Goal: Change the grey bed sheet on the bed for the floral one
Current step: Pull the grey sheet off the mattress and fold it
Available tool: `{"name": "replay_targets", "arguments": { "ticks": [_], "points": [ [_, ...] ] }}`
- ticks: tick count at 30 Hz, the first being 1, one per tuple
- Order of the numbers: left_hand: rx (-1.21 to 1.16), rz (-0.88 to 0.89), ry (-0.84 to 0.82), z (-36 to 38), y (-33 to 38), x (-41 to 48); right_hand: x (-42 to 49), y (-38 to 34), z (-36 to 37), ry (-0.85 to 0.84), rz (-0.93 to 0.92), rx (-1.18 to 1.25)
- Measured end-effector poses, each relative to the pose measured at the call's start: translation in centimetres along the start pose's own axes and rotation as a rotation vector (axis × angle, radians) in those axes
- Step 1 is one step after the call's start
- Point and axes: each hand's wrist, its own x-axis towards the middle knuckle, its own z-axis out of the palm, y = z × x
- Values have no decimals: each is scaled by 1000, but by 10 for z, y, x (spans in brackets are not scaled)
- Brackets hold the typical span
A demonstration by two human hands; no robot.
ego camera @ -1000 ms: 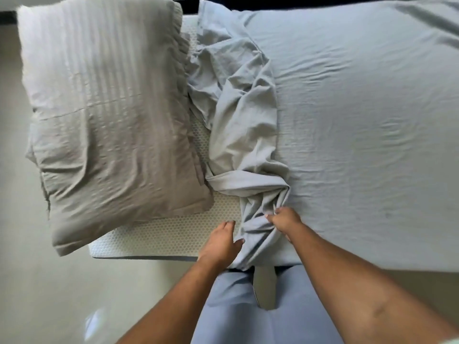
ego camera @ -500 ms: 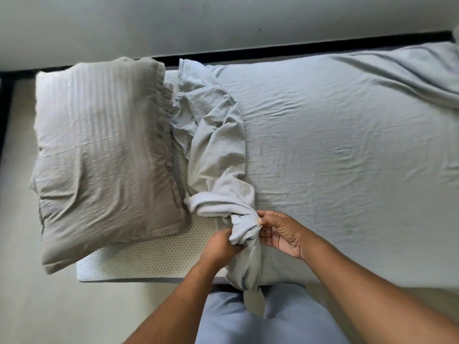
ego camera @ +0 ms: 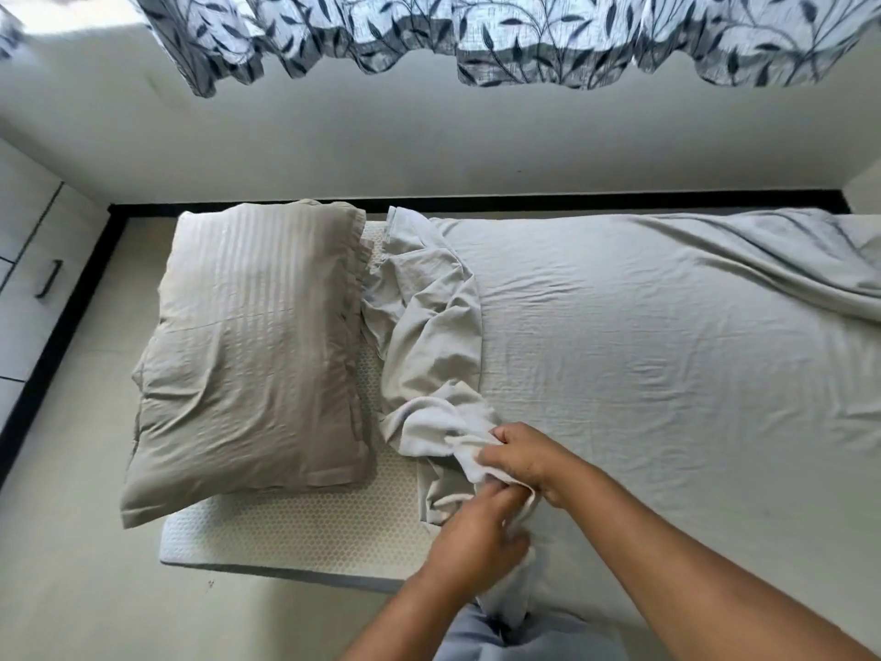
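Nearest the camera, the gathered corner of the grey bed sheet (ego camera: 667,355) was held by both hands at the near edge of the bed. The left hand (ego camera: 476,541) had its fingers (ego camera: 500,517) curled round the hanging part, and the right hand (ego camera: 529,460), just beyond it, was closed on the bunched fold above. The sheet was judged to be light, soft and limp, so little force would be needed. It would sag and trail wherever it was not supported. It was thought best taken by its freed corner and hem, gathered hand over hand, and not pinched in the flat middle. Just left of the hands, the bare patterned mattress (ego camera: 295,522) was exposed where the corner had been peeled back. The rest of the sheet was spread over the bed towards the right, with crumpled grey cloth (ego camera: 810,264) at the far right end. On the bare end of the mattress a striped beige pillow (ego camera: 257,355) was laid, touching the pulled-back folds. It was judged likely to need moving aside. At the left edge a closed cupboard (ego camera: 28,288) with a dark handle was seen, and its contents were hidden. Farthest off, a leaf-patterned curtain (ego camera: 476,35) was hung above the wall. No floral sheet could be made out.
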Motion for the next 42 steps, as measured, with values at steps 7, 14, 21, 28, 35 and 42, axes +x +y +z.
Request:
{"name": "replay_targets", "arguments": {
  "ticks": [7, 14, 21, 28, 35, 42],
  "points": [
    [-1117, -604, 201, -17, 0, -12, -25, -19, 16, -68, -9, 212],
    [-1566, -651, 122, -51, -33, -6, -50, -10, 25, -229, 91, 404],
    [-1055, -701, 431, -70, -52, 11, -67, 8, 21, -174, 100, 382],
    [-1026, -237, 737, -116, 5, 23, -73, 11, 15, -109, 88, 237],
    [463, 477, 367, -40, 94, 49, -84, 4, -37, 182, -172, 728],
    [53, 152, 116, 60, 147, 58, -91, 61, -132, 246, -31, 622]
  ]
}}
